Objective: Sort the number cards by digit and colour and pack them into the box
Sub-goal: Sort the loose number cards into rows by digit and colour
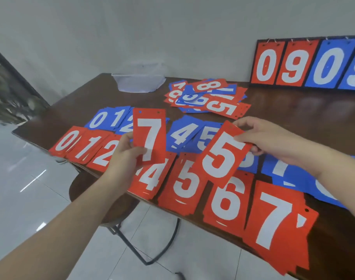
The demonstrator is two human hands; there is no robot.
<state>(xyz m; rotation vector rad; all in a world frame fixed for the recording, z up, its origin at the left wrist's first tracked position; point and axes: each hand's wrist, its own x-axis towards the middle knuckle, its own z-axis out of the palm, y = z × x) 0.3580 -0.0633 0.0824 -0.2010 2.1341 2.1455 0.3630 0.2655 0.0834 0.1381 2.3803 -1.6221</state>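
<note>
On the dark wooden desk (293, 110), sorted piles run in two rows with their long axes pointing away from the person: red piles (67, 141) reading 0, 1, 2, 4, 5, 6, 7 along the near edge, blue piles (98, 119) reading 0, 1, 2, 4, 5 behind them. The left hand (124, 156) pinches the lower edge of a red 7 card (149, 136), held upright above the piles. A clear plastic box (138, 79) stands at the far edge. Beside it lies an unsorted heap (207, 97) showing 8, 7, 5. The right hand (273, 142) grips the top of a red 5 card (223, 154), tilted rightward. A scoreboard (310, 63) against the wall reads 0, 9, 0, 9.
</note>
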